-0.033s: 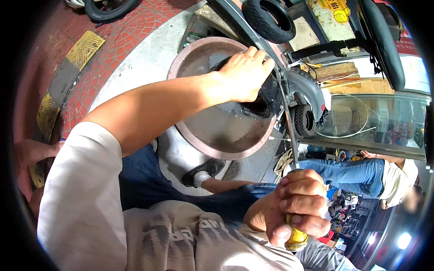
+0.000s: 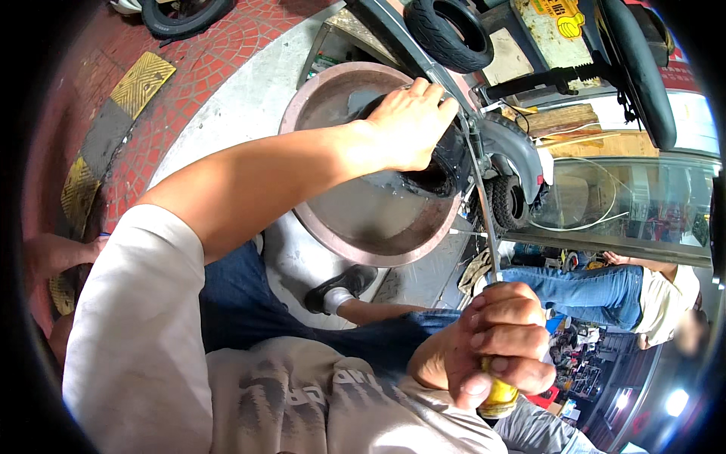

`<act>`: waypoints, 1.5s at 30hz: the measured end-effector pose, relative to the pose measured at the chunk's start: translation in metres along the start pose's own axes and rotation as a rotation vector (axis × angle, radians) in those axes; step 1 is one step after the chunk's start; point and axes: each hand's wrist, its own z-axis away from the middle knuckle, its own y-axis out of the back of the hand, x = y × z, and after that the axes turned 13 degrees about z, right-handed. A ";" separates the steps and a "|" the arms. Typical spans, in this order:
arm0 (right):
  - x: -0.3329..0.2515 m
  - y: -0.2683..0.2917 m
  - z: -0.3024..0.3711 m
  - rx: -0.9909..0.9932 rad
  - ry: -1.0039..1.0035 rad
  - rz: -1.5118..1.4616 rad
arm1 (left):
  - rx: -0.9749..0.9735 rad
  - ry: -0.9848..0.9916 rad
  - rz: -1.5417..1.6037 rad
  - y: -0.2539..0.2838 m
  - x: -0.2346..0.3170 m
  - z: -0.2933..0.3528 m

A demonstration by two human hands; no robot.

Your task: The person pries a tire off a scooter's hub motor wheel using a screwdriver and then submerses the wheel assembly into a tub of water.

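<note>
A black tire [image 2: 454, 155] leans inside a round pinkish-brown basin [image 2: 299, 113] of murky water. My left hand [image 2: 408, 125] reaches across from the left and grips the tire's upper part, its fingers curled over the rubber. Lower right, my right hand [image 2: 508, 344] is wrapped around the yellow handle of a long-shafted screwdriver-like lever [image 2: 486, 219]. Its thin metal shaft runs up past the basin's right rim to the tire's far side. The tip is hard to make out there among other metal parts.
Beyond the basin lies a loose black tire [image 2: 450, 34]. To the right are a scooter's grey fender [image 2: 510, 144], a knobby tire [image 2: 510, 203], a black seat [image 2: 643, 76] and a glass panel [image 2: 620, 200]. Another person in jeans [image 2: 582, 291] is at the right.
My right hand and the yellow handle have shifted very slightly. My left hand and the tire stay where they were.
</note>
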 end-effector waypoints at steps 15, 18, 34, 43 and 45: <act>0.030 0.073 0.002 0.097 -0.249 -0.231 | 0.086 -0.036 -0.158 -0.017 0.013 0.002; 0.046 0.088 0.004 0.124 -0.299 -0.320 | 0.072 -0.015 -0.161 -0.013 0.010 0.003; 0.015 0.117 -0.014 0.316 -0.305 -0.371 | -0.094 0.052 -0.174 0.007 0.022 0.002; -0.048 0.099 -0.010 0.279 -0.559 -0.358 | -0.256 0.117 -0.151 0.032 0.020 0.004; -0.035 0.067 0.005 0.217 -0.645 -0.277 | -0.268 0.123 -0.089 0.038 0.021 0.005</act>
